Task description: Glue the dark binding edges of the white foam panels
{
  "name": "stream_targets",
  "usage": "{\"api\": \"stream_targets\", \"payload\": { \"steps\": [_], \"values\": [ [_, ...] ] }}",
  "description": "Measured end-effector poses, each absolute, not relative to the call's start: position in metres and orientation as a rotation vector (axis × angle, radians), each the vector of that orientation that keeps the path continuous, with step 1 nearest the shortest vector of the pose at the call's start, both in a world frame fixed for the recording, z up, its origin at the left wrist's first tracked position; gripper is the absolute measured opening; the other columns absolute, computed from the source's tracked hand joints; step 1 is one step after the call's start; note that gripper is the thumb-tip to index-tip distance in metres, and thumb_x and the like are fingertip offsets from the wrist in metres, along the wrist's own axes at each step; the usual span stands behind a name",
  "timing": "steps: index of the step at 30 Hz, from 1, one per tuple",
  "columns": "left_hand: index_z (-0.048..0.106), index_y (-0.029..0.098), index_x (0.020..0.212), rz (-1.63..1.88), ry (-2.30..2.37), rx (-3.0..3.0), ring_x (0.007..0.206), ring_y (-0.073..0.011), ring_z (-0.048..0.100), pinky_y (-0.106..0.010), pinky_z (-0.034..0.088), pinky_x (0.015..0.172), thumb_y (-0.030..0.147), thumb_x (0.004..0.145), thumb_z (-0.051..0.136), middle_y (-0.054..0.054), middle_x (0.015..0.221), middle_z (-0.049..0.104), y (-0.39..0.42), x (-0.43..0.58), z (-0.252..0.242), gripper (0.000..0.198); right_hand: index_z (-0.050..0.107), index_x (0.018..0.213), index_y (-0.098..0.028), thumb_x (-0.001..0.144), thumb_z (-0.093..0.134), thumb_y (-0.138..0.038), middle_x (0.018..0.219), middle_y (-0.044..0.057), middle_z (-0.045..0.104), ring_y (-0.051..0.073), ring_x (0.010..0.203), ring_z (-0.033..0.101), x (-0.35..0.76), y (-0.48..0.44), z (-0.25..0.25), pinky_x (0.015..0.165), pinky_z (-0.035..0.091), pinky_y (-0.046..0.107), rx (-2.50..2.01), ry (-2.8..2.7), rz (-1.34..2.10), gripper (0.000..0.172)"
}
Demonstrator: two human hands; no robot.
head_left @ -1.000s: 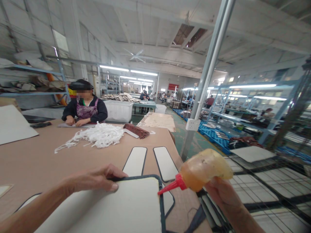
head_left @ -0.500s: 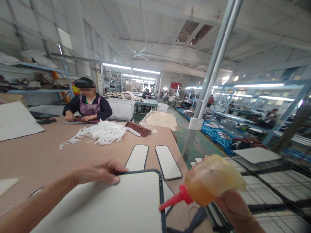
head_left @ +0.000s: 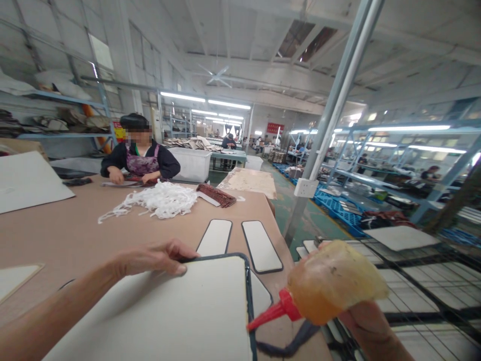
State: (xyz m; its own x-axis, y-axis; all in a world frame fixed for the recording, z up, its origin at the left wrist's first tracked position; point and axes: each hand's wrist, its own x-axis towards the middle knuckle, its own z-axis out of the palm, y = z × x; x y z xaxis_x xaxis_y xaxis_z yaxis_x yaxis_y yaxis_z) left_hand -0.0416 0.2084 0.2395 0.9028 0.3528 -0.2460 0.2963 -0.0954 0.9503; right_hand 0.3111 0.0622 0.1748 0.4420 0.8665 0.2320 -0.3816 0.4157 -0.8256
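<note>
A large white panel (head_left: 195,306) with a dark rounded border fills the lower middle of the view. My left hand (head_left: 163,258) grips its far edge, thumb on top and fingers over the border. In my right hand (head_left: 363,321) is a soft plastic glue bottle (head_left: 334,281), tilted, with amber liquid inside. Its red nozzle (head_left: 270,313) points left, the tip at the dark border on the panel's right side. That border looks wet and shiny near the corner. My right fingers are mostly hidden behind the bottle.
Two narrow dark-edged panels (head_left: 214,238) (head_left: 262,245) lie beyond on the brown table (head_left: 161,228). White strips (head_left: 161,199) are heaped near a co-worker (head_left: 141,158) across the table. A metal post (head_left: 319,145) and a wire rack (head_left: 417,283) with panels stand at the right.
The nozzle tip has slid a little toward me along the panel's right border. My left hand keeps its grip. The whole view has shifted slightly.
</note>
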Motion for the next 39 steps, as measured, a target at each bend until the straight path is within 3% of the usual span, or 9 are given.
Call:
{"api": "stream_targets", "payload": {
  "steps": [6,16,20,25,28,32,34,39],
  "values": [
    [0.065,0.020,0.119,0.064,0.522,1.679,0.093,-0.0270,0.065,-0.031,0.048,0.085,0.036,0.079,0.059,-0.001,0.099,0.073,0.209,-0.044,0.238,0.043,0.069,0.100,-0.038,0.050,0.086,-0.051,0.089,-0.001,0.074,0.025,0.083,0.069,0.298,0.056,0.189,0.074,0.057,0.038,-0.746,-0.781,0.959,0.054],
    [0.067,0.020,0.116,0.091,0.570,1.672,0.096,-0.0271,0.064,-0.031,0.048,0.087,0.032,0.080,0.057,-0.001,0.099,0.073,0.207,-0.044,0.241,0.040,0.069,0.101,-0.036,0.054,0.085,-0.047,0.094,0.002,0.073,0.029,0.088,0.068,0.316,0.056,0.178,0.082,0.054,0.043,-0.745,-0.859,1.001,0.052],
    [0.065,0.022,0.120,0.113,0.580,1.627,0.098,-0.0279,0.064,-0.034,0.047,0.089,0.030,0.080,0.057,-0.001,0.103,0.072,0.210,-0.047,0.236,0.041,0.069,0.100,-0.039,0.056,0.085,-0.043,0.094,0.001,0.073,0.029,0.082,0.069,0.320,0.056,0.174,0.076,0.057,0.042,-0.760,-0.883,0.988,0.046],
    [0.062,0.024,0.124,0.184,0.606,1.561,0.103,-0.0280,0.063,-0.032,0.047,0.089,0.030,0.081,0.059,-0.001,0.108,0.071,0.215,-0.055,0.222,0.043,0.073,0.093,-0.032,0.056,0.080,-0.055,0.073,0.009,0.073,0.033,0.065,0.069,0.315,0.055,0.163,0.061,0.059,0.045,-0.846,-0.889,0.914,0.044],
    [0.060,0.024,0.126,0.257,0.636,1.500,0.102,-0.0277,0.064,-0.031,0.049,0.085,0.031,0.082,0.060,-0.005,0.111,0.071,0.218,-0.059,0.210,0.044,0.072,0.096,-0.031,0.056,0.083,-0.043,0.073,0.008,0.074,0.033,0.064,0.069,0.313,0.051,0.152,0.059,0.060,0.044,-0.851,-0.841,0.827,0.044],
    [0.060,0.024,0.125,0.346,0.701,1.425,0.098,-0.0261,0.066,-0.031,0.051,0.084,0.031,0.081,0.063,-0.006,0.109,0.072,0.220,-0.062,0.196,0.045,0.066,0.109,-0.033,0.058,0.083,-0.023,0.095,0.007,0.074,0.029,0.079,0.070,0.315,0.044,0.142,0.071,0.059,0.040,-0.849,-0.788,0.787,0.054],
    [0.060,0.024,0.125,0.388,0.723,1.392,0.098,-0.0257,0.066,-0.030,0.051,0.085,0.032,0.080,0.065,-0.006,0.109,0.072,0.219,-0.062,0.192,0.046,0.065,0.112,-0.032,0.059,0.082,-0.018,0.095,0.007,0.073,0.027,0.081,0.070,0.312,0.043,0.145,0.073,0.059,0.037,-0.808,-0.783,0.781,0.057],
    [0.062,0.023,0.123,0.458,0.807,1.301,0.096,-0.0250,0.067,-0.028,0.052,0.081,0.037,0.074,0.070,-0.006,0.110,0.072,0.215,-0.057,0.182,0.051,0.068,0.099,-0.032,0.060,0.083,-0.018,0.088,0.001,0.073,0.017,0.076,0.068,0.292,0.048,0.162,0.072,0.056,0.024,-0.718,-0.739,0.694,0.044]
  ]
}}
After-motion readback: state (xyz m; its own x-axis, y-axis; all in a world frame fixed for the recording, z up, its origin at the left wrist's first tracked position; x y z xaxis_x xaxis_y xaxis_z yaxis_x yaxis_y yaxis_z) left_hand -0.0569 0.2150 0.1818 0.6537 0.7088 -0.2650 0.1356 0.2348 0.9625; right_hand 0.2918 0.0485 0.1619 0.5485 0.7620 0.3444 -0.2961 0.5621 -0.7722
